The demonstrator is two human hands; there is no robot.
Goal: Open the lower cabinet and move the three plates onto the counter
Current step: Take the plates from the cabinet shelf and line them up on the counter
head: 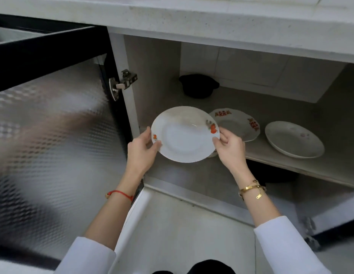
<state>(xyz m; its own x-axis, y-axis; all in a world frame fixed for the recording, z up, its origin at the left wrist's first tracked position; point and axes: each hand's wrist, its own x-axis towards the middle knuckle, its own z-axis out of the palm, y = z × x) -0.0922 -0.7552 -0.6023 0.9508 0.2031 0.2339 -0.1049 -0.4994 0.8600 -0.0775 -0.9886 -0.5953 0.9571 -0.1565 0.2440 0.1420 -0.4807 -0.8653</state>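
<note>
The lower cabinet stands open. A white plate with orange fruit prints [184,135] is held tilted at the front of the cabinet shelf [261,153], gripped on its left rim by my left hand [142,147] and on its right rim by my right hand [229,147]. Behind it on the shelf lies a plate with a red pattern [239,123], partly hidden. Further right on the shelf lies a plain white plate with a faint flower [293,139]. The counter [192,14] runs across the top of the view.
The open cabinet door [53,135], with patterned glass in a black frame, swings out at the left on a metal hinge [122,82]. A black pot [199,86] sits at the back of the shelf. A dark object lies under the shelf.
</note>
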